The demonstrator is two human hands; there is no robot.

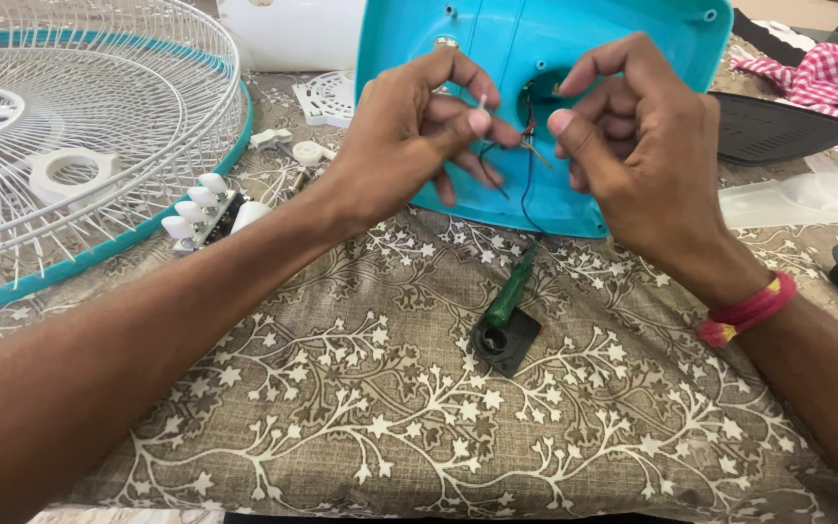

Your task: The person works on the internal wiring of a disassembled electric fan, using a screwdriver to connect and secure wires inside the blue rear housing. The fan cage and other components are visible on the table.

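A turquoise plastic fan base (535,49) stands tilted at the back centre, with a round hole in it. Thin black wires (526,160) come out of that hole. My left hand (409,136) pinches a thin pale wire end between thumb and forefinger. My right hand (632,146) pinches the wires from the other side, fingers closed on them. Both hands are in front of the base, almost touching. A red thread band (749,309) circles my right wrist.
A green-handled screwdriver (511,291) lies on a small black part (504,340) on the floral cloth. A white wire fan guard with a turquoise rim (80,126) lies left. A white push-button switch block (204,209), small white parts (327,97), a black cover (778,126) and a checked cloth (826,78) lie around.
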